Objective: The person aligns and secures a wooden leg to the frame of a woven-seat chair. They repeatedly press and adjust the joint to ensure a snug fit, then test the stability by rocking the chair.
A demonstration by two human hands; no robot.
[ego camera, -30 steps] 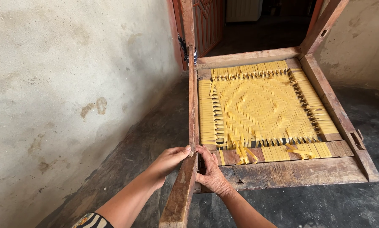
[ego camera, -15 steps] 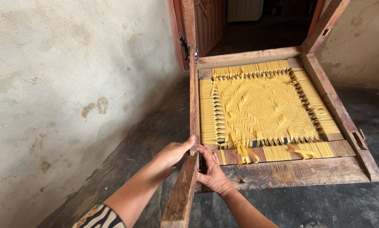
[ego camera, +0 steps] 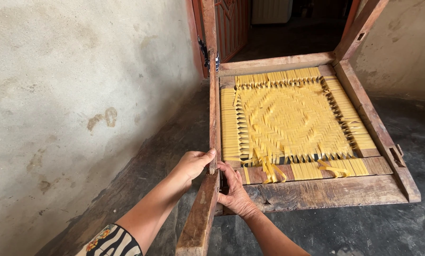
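Wooden frame (ego camera: 316, 192) with yellow weave (ego camera: 288, 121); left hand (ego camera: 193, 163) and right hand (ego camera: 235, 192) grip pressed on its corner.

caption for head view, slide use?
Both hands, left hand and right hand, grip a wooden chair frame with yellow woven seat.

2 bare forearms are in view, ending in the left hand (ego camera: 193, 163) and the right hand (ego camera: 234, 194). No rings, watch or gloves are visible. The left arm carries a short sleeve (ego camera: 110, 242) at the lower edge, patterned in black and white stripes with small orange and yellow flowers.
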